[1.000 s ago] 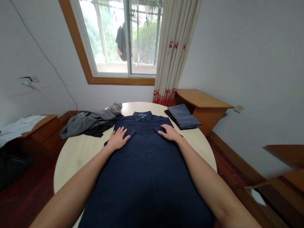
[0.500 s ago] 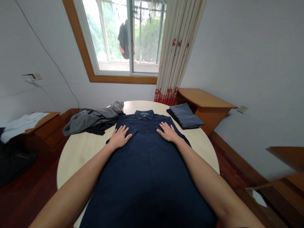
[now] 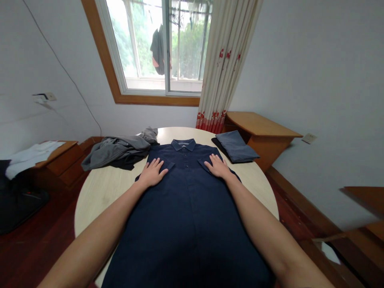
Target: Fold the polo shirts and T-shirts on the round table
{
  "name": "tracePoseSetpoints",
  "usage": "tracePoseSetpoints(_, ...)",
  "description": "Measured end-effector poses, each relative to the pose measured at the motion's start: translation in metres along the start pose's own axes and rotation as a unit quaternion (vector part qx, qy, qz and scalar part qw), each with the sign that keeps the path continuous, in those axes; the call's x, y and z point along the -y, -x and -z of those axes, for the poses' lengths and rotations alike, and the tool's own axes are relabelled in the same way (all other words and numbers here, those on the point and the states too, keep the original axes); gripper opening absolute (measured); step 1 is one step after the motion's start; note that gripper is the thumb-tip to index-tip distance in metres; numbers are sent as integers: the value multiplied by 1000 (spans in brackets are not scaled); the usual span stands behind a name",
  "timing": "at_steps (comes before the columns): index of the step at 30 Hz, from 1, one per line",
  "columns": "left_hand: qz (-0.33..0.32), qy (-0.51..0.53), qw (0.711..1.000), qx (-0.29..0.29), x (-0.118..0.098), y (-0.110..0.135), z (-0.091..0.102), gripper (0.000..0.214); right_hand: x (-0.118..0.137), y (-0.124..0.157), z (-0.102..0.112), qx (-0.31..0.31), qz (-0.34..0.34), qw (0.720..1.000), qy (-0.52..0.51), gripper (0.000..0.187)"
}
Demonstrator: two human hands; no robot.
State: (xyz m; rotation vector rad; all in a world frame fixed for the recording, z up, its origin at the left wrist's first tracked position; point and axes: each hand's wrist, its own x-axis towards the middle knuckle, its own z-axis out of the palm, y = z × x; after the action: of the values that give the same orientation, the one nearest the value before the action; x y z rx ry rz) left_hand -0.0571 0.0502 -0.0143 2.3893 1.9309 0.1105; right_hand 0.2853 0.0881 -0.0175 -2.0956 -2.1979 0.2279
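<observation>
A dark navy collared shirt [image 3: 186, 208] lies flat, front up, on a round pale wooden table [image 3: 102, 188], its collar pointing away from me and its sleeves folded in. My left hand [image 3: 152, 173] rests flat on the left folded sleeve, fingers spread. On the right folded sleeve my right hand [image 3: 218, 167] lies flat too, fingers stretched out. Neither hand holds anything.
A crumpled grey garment [image 3: 117, 150] lies at the table's back left. A folded grey-blue garment [image 3: 236, 146] sits at the back right, beside a low wooden cabinet [image 3: 261, 134]. Behind are a window [image 3: 159, 44] and a curtain [image 3: 223, 64]. A wooden stand with white cloth [image 3: 33, 154] is at the left.
Both hands stay flat on the shirt's shoulders with only slight shifts. The view has drifted a little as my head moved.
</observation>
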Motion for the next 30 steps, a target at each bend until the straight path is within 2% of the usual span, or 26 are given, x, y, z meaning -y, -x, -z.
tracePoseSetpoints(30, -2, 3, 1000, -9, 4, -2, -5, 71, 2, 1, 3, 0, -4, 1000, -10, 73)
